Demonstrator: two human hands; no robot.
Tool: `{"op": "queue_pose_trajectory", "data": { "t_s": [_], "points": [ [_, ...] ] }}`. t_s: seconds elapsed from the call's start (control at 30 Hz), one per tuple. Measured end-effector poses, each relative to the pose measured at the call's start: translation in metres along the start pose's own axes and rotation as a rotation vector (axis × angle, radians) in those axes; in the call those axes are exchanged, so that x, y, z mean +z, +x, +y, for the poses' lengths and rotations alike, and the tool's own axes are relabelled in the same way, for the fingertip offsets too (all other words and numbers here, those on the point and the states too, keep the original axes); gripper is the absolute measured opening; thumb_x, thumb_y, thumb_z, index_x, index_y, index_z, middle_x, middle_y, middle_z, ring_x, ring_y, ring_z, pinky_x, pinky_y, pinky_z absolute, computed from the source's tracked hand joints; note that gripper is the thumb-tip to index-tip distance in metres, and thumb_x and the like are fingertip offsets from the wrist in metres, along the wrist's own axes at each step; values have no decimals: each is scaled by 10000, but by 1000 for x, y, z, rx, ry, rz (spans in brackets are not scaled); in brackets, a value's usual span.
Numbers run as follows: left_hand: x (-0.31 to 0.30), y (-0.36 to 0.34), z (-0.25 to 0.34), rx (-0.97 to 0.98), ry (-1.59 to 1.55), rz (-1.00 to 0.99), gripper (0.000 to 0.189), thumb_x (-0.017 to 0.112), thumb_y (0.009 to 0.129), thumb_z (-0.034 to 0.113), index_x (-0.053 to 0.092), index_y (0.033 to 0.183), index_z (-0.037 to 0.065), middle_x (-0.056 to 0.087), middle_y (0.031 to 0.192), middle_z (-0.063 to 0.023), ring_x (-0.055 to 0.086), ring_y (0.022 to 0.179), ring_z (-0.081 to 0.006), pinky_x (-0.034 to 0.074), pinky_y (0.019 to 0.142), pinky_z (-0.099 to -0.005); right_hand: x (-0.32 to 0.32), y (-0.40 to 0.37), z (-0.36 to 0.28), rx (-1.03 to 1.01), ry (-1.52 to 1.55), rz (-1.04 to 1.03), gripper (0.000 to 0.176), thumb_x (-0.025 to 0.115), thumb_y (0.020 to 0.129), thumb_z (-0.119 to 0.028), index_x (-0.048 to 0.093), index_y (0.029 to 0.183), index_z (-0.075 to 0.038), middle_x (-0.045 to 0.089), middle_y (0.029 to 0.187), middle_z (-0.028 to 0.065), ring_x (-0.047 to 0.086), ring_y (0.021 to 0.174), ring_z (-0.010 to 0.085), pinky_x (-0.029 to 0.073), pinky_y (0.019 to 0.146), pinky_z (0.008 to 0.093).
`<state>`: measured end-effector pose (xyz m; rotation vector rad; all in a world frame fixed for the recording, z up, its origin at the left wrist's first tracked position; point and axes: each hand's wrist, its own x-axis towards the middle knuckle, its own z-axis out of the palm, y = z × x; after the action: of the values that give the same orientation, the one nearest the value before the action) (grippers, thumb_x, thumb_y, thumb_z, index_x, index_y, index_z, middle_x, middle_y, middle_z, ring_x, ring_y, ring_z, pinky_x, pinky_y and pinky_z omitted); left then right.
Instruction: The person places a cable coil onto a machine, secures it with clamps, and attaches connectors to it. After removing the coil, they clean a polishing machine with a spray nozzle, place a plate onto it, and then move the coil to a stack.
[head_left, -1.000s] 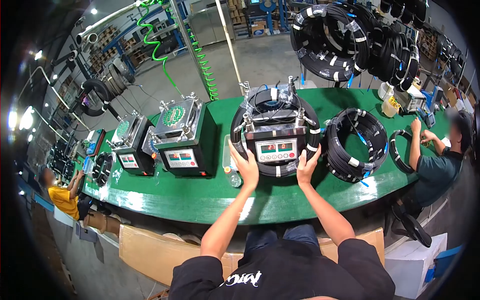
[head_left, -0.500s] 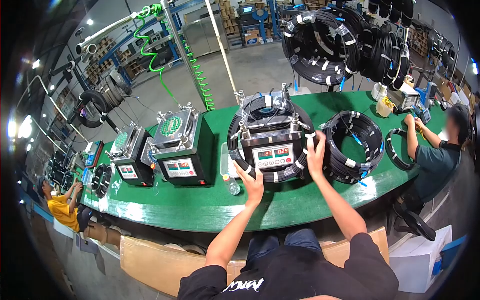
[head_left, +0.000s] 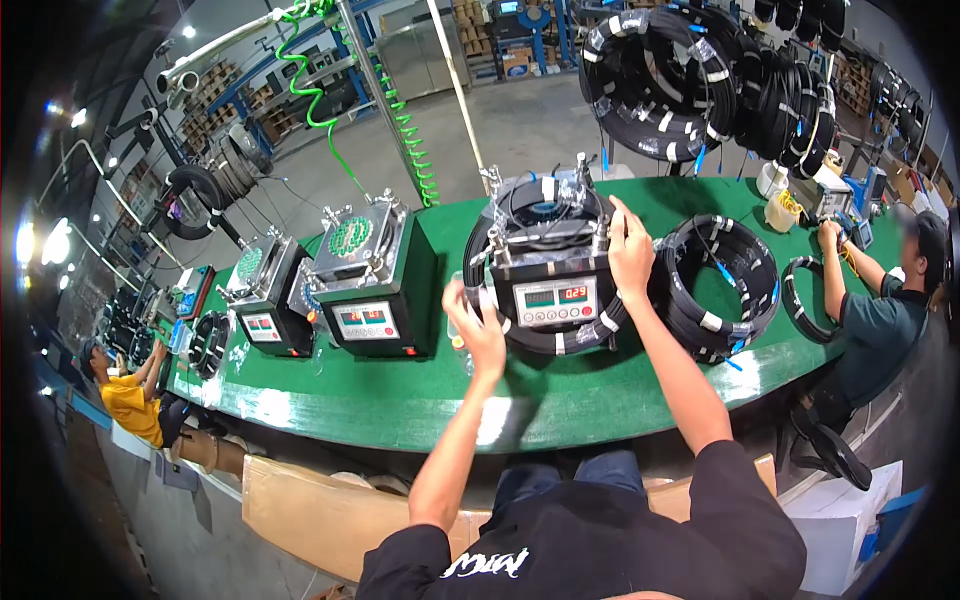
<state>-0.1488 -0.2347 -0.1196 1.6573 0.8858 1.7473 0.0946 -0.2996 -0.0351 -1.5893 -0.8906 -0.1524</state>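
A coil of black cable (head_left: 560,342) with white tape bands hangs around the middle black machine (head_left: 505,280), which has a red-lit display. My left hand (head_left: 478,335) is closed on the coil's left side, slightly blurred. On its right side, my right hand (head_left: 630,260) grips the coil, fingertips up beside a metal clamp post. More black cable loops lie over the machine's top. A small bottle with an orange cap (head_left: 458,342) stands just behind my left hand, partly hidden.
Stacked black coils (head_left: 715,290) sit right of the machine on the green table (head_left: 400,400). Two similar machines (head_left: 370,280) stand left. Coworkers work at both ends, one in a yellow shirt (head_left: 130,405). More coils (head_left: 660,85) hang beyond the table.
My right hand has moved up along the coil's right side. My left hand has shifted up and left on it. The view has shifted slightly.
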Motion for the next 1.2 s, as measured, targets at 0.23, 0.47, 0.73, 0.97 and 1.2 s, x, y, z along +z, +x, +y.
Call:
{"op": "queue_pose_trajectory", "data": {
  "t_s": [0.23,0.47,0.73,0.97,1.2],
  "points": [
    [31,134,39,261,124,-495,442,562,1036,188,522,1428,-12,553,1437,-191,560,1300,-317,424,1108,-382,-10,2,10,-130,32,-85,397,523,1046,-301,618,1376,-102,671,1260,173,644,1139,373,497,980,398],
    [39,132,28,182,6,-464,337,568,1033,151,641,1303,-38,674,1307,-203,643,1217,-269,465,1047,-339,-21,-1,25,-311,81,-158,503,613,1001,-288,543,1446,-66,618,1305,227,619,1174,385,472,1023,416],
    [41,131,31,134,-51,-424,326,531,1067,164,652,1261,-69,707,1244,-177,656,1128,-211,481,1012,-323,-18,-86,43,72,377,-41,694,592,972,-44,280,1592,-39,521,1458,235,549,1298,325,422,1109,408],
    [40,130,38,135,-39,-425,319,525,1060,147,655,1253,-72,709,1242,-186,666,1142,-242,483,1017,-331,12,-167,58,162,368,76,901,624,920,-93,70,1624,0,280,1593,305,356,1461,391,286,1203,423],
    [38,129,33,130,-40,-429,342,528,1061,175,651,1274,-64,697,1272,-186,654,1177,-249,468,1042,-333,17,-167,83,40,263,75,876,588,948,-225,82,1585,99,266,1577,347,349,1455,435,272,1209,435]
  ]
}}
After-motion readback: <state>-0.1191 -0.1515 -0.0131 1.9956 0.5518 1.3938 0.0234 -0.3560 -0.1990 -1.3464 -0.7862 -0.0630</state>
